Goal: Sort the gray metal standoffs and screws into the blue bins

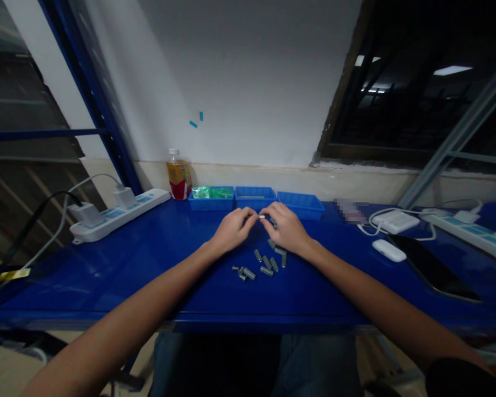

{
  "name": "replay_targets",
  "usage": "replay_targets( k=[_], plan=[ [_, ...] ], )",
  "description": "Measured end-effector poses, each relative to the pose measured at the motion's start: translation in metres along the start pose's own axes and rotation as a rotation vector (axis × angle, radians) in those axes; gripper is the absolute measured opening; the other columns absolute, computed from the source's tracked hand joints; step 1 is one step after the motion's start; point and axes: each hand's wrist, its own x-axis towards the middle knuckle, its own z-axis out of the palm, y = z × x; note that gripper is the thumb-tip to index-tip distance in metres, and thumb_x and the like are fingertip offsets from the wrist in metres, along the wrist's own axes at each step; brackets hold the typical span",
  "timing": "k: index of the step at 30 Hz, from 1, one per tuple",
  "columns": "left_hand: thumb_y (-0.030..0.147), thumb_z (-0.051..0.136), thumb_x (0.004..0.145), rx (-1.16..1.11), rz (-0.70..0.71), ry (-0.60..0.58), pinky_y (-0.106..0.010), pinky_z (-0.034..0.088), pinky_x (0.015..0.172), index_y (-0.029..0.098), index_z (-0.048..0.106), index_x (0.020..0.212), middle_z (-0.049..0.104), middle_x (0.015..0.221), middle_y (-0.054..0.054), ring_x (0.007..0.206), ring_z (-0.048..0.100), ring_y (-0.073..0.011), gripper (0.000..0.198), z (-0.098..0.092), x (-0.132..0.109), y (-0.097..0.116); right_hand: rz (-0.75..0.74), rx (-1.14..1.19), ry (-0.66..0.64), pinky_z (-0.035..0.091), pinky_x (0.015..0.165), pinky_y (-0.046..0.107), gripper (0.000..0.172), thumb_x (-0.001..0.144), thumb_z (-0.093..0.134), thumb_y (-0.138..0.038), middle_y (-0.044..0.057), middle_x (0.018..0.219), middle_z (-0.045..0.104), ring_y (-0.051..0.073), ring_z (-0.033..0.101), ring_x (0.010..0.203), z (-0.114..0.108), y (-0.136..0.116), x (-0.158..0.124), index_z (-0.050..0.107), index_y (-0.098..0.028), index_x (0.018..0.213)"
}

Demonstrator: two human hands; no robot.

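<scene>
Both of my hands rest on the blue table (107,275), fingertips meeting near its middle. My left hand (232,229) and my right hand (287,226) are both closed in a pinch on one small grey metal cylinder (262,216) held between them. Several more small grey metal cylinders (264,262) lie loose on the table just below my right hand, some in a rough row, a few off to the left.
Three blue bins (254,197) line the wall, the left one holding green packets. A drink bottle (178,175) stands beside them. A white power strip (116,214) lies at the left; a phone (432,267), white chargers and another strip at the right.
</scene>
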Motion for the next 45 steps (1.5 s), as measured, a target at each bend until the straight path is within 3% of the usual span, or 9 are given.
replay_targets(
  k=[4,8,13,19,27,32,37,41,45],
  plan=[
    [0.050,0.053,0.083,-0.025,-0.037,-0.252,-0.037,0.041,0.083,0.019,0.060,0.103,0.063,0.101,-0.006,0.097,0.054,-0.0229,0.038,-0.005,-0.002,-0.002,0.158,-0.133,-0.021,0.043,0.079,0.031,0.016,0.085,0.052,-0.021,0.011,0.090,0.061,0.021,0.055,0.087,0.002,0.028,0.044,0.063,-0.013,0.092],
    [0.051,0.060,0.078,0.085,0.011,-0.470,-0.043,0.034,0.090,0.025,0.063,0.102,0.060,0.108,-0.004,0.108,0.048,-0.0269,0.035,-0.004,-0.005,-0.004,0.369,-0.246,-0.359,0.042,0.073,0.024,0.023,0.085,0.053,-0.027,0.010,0.093,0.067,0.019,0.060,0.086,0.021,0.065,0.098,0.067,-0.013,0.096],
    [0.028,0.034,0.095,0.158,0.023,-0.460,-0.040,0.030,0.092,0.023,0.062,0.102,0.061,0.107,-0.005,0.105,0.051,-0.0213,0.030,-0.003,-0.004,-0.008,0.387,-0.216,-0.591,0.042,0.061,0.020,0.019,0.075,0.066,-0.027,0.008,0.080,0.072,0.017,0.064,0.072,0.051,0.089,0.132,0.073,-0.012,0.085],
    [0.030,0.054,0.086,0.134,0.056,-0.510,-0.038,0.033,0.087,0.027,0.059,0.108,0.057,0.114,-0.004,0.109,0.049,-0.0239,0.023,-0.012,-0.006,-0.018,0.338,-0.253,-0.783,0.044,0.060,0.020,0.021,0.068,0.066,-0.015,0.006,0.079,0.073,0.018,0.065,0.070,0.073,0.094,0.143,0.074,-0.015,0.088],
    [0.029,0.048,0.090,0.161,0.063,-0.358,-0.035,0.039,0.082,0.022,0.060,0.098,0.059,0.103,-0.005,0.097,0.054,-0.0207,0.017,-0.002,-0.007,-0.026,0.246,-0.368,-0.740,0.046,0.076,0.029,0.019,0.068,0.069,-0.014,0.016,0.094,0.070,0.027,0.064,0.090,0.091,0.087,0.150,0.073,-0.014,0.087],
    [0.027,0.044,0.091,0.076,0.013,-0.187,-0.029,0.043,0.080,0.018,0.061,0.095,0.062,0.094,-0.006,0.089,0.058,-0.0180,0.019,-0.002,-0.003,-0.036,0.227,-0.325,-0.517,0.043,0.079,0.028,0.025,0.088,0.052,-0.029,0.014,0.101,0.068,0.023,0.061,0.095,0.069,0.074,0.135,0.067,-0.014,0.101],
    [0.027,0.046,0.090,-0.126,-0.168,-0.017,-0.025,0.043,0.063,0.016,0.048,0.105,0.060,0.070,0.000,0.065,0.058,-0.0151,0.019,-0.001,0.000,-0.035,0.104,-0.074,-0.221,0.041,0.076,0.027,0.022,0.092,0.041,-0.021,0.007,0.090,0.064,0.017,0.058,0.085,0.035,0.032,0.061,0.061,-0.015,0.098],
    [0.028,0.043,0.091,-0.273,-0.125,-0.040,-0.023,0.042,0.061,0.018,0.047,0.093,0.059,0.070,0.001,0.066,0.059,-0.0136,0.011,0.007,-0.002,-0.022,-0.007,0.027,-0.212,0.043,0.075,0.031,0.016,0.085,0.053,-0.019,0.007,0.089,0.059,0.020,0.054,0.085,0.017,0.000,0.000,0.056,-0.016,0.101],
    [0.031,0.042,0.091,-0.309,-0.059,-0.072,-0.022,0.043,0.062,0.017,0.049,0.086,0.059,0.072,0.001,0.067,0.058,-0.0130,0.016,0.011,-0.004,-0.012,0.005,-0.013,-0.185,0.042,0.074,0.032,0.008,0.087,0.052,-0.019,0.007,0.085,0.058,0.020,0.053,0.082,0.013,-0.005,-0.015,0.057,-0.017,0.093]
  ],
)
